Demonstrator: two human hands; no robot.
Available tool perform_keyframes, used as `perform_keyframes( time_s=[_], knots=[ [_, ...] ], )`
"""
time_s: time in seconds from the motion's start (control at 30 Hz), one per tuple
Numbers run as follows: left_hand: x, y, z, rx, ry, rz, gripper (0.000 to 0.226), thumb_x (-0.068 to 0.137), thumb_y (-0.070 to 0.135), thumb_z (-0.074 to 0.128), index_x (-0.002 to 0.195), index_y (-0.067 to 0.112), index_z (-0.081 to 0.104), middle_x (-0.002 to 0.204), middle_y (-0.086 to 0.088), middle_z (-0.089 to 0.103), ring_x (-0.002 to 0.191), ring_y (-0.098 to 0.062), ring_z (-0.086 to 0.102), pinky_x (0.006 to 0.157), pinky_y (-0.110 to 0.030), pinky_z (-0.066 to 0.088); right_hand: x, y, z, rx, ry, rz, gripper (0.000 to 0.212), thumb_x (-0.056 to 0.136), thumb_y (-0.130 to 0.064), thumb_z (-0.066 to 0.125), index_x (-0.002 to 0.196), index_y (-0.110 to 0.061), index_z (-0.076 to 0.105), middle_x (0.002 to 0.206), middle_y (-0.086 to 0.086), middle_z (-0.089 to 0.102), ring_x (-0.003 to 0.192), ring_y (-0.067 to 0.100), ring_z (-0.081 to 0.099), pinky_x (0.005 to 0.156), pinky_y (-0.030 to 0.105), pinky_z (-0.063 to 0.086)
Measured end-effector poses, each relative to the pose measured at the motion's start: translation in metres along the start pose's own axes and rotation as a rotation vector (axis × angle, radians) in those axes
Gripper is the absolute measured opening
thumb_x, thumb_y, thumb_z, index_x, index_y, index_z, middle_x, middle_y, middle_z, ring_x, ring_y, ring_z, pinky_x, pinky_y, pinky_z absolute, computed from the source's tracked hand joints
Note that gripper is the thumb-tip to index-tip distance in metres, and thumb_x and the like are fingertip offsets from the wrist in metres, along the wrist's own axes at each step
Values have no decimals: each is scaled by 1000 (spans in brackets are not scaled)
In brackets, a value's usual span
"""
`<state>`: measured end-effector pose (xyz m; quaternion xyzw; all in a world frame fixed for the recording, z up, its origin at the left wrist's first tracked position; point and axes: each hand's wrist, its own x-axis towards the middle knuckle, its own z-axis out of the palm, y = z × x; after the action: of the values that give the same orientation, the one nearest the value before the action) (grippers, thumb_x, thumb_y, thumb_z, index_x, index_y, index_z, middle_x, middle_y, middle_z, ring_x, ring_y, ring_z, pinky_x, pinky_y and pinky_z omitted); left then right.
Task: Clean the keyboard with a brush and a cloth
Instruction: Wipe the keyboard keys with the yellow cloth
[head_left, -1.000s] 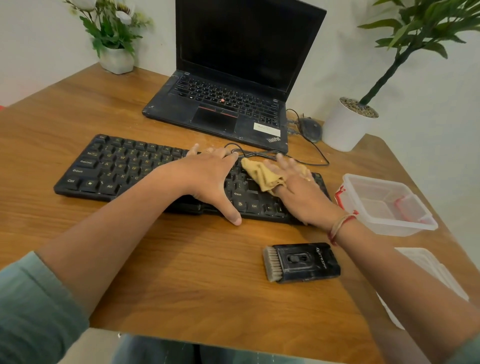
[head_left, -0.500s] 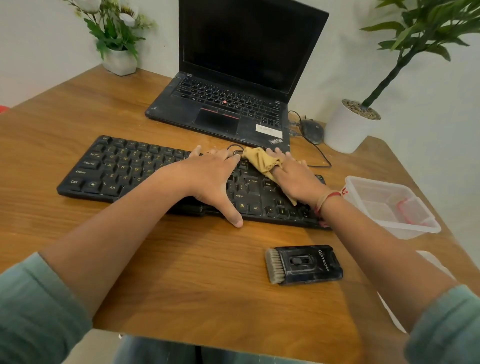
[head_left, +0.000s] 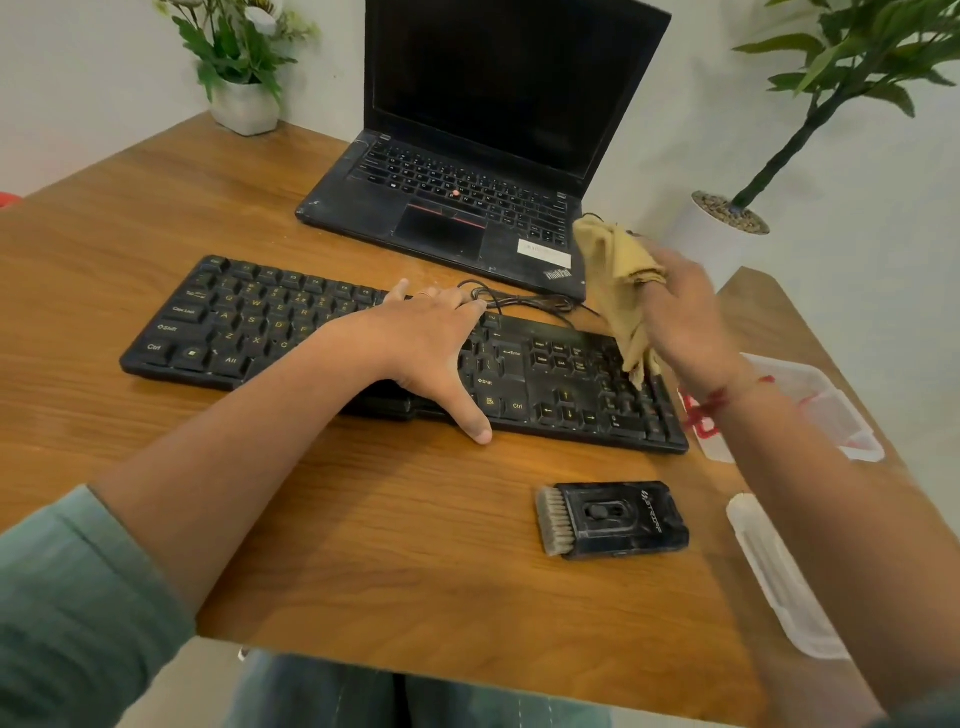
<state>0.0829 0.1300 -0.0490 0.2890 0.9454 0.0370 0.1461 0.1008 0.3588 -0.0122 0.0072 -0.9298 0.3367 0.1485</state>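
A black keyboard (head_left: 249, 322) lies across the wooden table (head_left: 363, 545). My left hand (head_left: 421, 343) rests flat on its middle, fingers spread, thumb over the front edge. My right hand (head_left: 680, 317) is raised above the keyboard's right end and grips a yellow cloth (head_left: 615, 275), which hangs down with its tip near the number keys. A black brush (head_left: 613, 519) with pale bristles lies on the table in front of the keyboard, apart from both hands.
An open black laptop (head_left: 467, 208) stands behind the keyboard, whose cable (head_left: 519, 300) runs between them. A clear plastic container (head_left: 810, 415) and its lid (head_left: 779, 577) sit at the right edge. Potted plants stand at the back left (head_left: 244, 104) and back right (head_left: 727, 234).
My right hand has lifted the cloth off the keys and moved it right and up; the cloth now hangs loose. My left hand has stayed on the keyboard.
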Motion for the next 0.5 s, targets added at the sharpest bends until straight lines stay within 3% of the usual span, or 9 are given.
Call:
perform_keyframes(
  time_s=[0.1,0.17,0.2,0.27,0.4,0.5],
  knots=[
    [-1,1,-1,-4,0,1,139,55,81,69,157,17,-1,164,-1,5,151,-24,5,120,-56,-3,-32,-6,-15,-120,-80,-146,45,96,-6,40,133,-27,53,111,-3,60,75,3,57,60,12,46],
    [-1,1,-1,1,-2,-1,139,56,81,69,157,17,-1,164,-1,4,151,-24,4,120,-55,-3,-54,-7,-13,-238,-254,-246,51,91,-3,41,133,-31,53,121,-4,61,97,13,60,80,31,53],
    [-1,1,-1,6,-4,-2,139,56,81,69,157,17,-1,164,-1,3,151,-25,4,120,-55,-3,-63,-7,-10,-319,-337,-270,53,90,-3,42,133,-33,52,129,-5,58,113,14,54,95,38,47],
    [-1,1,-2,11,-8,-6,139,55,81,69,157,17,-2,164,-1,3,151,-25,4,120,-55,-3,-76,-7,-5,-453,-453,-279,56,91,-5,43,137,-36,45,142,-12,46,131,11,38,111,35,30],
    [-1,2,-2,15,-13,-8,139,55,81,68,157,17,-2,165,0,1,151,-24,3,120,-55,-3,-84,-11,5,-627,-537,-293,59,95,-13,40,147,-37,27,154,-14,27,141,11,23,115,38,23],
    [0,2,-1,12,-14,-13,140,55,82,68,157,18,-2,164,1,1,151,-24,3,120,-54,-4,-88,-18,9,-641,-522,-258,55,96,-20,37,148,-35,25,155,-12,25,141,13,20,116,36,20]
  ],
)
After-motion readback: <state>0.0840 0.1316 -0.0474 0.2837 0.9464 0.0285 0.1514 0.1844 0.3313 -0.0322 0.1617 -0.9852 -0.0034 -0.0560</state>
